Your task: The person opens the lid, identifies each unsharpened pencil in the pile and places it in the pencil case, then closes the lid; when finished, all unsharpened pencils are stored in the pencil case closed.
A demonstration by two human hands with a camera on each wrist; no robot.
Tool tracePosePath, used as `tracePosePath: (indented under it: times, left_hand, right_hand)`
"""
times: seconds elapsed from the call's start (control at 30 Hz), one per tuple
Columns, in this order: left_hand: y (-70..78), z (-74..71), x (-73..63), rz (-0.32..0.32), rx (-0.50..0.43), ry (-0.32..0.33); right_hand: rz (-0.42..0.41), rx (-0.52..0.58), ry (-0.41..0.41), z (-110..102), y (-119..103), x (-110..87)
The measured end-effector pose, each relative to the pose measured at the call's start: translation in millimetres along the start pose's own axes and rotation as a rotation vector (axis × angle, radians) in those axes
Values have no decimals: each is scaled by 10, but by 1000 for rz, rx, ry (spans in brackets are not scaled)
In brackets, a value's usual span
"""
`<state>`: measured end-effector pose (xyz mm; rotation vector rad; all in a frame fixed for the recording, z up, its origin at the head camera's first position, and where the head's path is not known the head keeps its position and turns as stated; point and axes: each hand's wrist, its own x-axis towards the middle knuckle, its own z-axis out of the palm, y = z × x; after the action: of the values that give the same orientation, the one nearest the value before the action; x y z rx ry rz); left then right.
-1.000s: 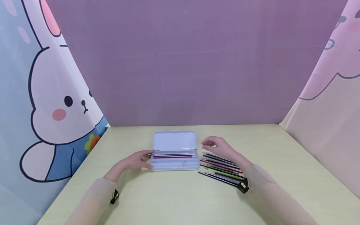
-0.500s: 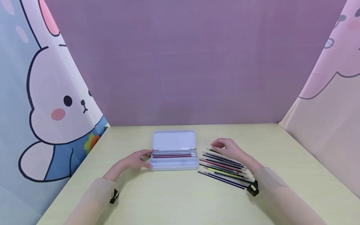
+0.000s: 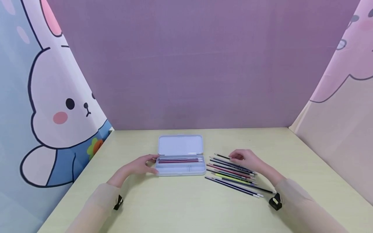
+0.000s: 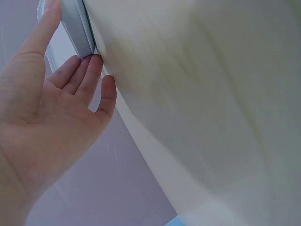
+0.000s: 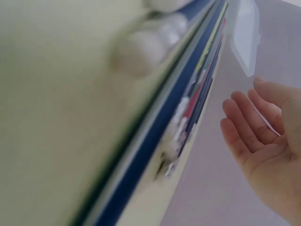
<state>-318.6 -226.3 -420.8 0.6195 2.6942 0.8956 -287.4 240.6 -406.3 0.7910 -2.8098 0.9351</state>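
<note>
Your left hand (image 3: 142,165) grips the case (image 3: 175,169) at its nine o'clock; a pencil (image 3: 222,156) extends toward nine o'clock from your right hand (image 3: 248,160), grasp undeterminable.

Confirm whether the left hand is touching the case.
Touching: the left wrist view shows the left hand with its fingertips against the edge of the case, no gap between.
</note>
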Motion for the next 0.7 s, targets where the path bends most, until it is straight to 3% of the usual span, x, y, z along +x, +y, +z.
tracePosePath:
  times: [0.4, 0.7]
  left_hand:
    - [-21, -3, 4, 12, -14, -5]
    - [-2, -3, -9, 13, -20, -3]
  right_hand:
    - [40, 0, -48, -23, 79, -194]
    - [5, -8, -71, -58, 87, -237]
